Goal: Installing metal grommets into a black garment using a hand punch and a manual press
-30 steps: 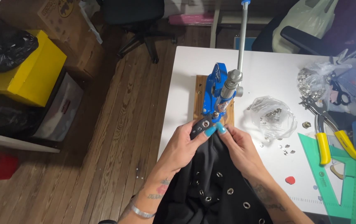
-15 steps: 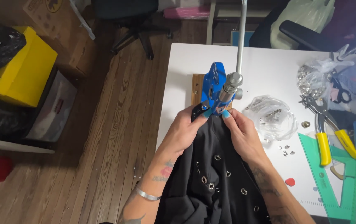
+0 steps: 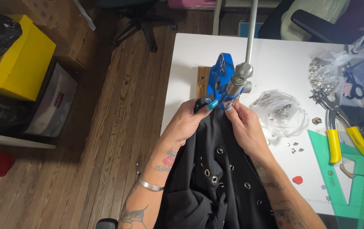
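Two hands, left hand (image 3: 188, 123) and right hand (image 3: 245, 129), fingers pinching one black garment (image 3: 216, 178) under one blue press (image 3: 222, 82)

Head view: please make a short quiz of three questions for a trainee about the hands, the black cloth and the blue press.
1. True or false: both hands hold the black cloth at the blue press.
2. Which tool with yellow handles lies on the white table? A. pliers B. hammer C. saw
3. Fill in: the wrist of the left hand wears a silver ______.

Key
1. True: the left hand and the right hand pinch the cloth's edge under the press head.
2. A, the pliers, right of the press.
3. Bracelet.
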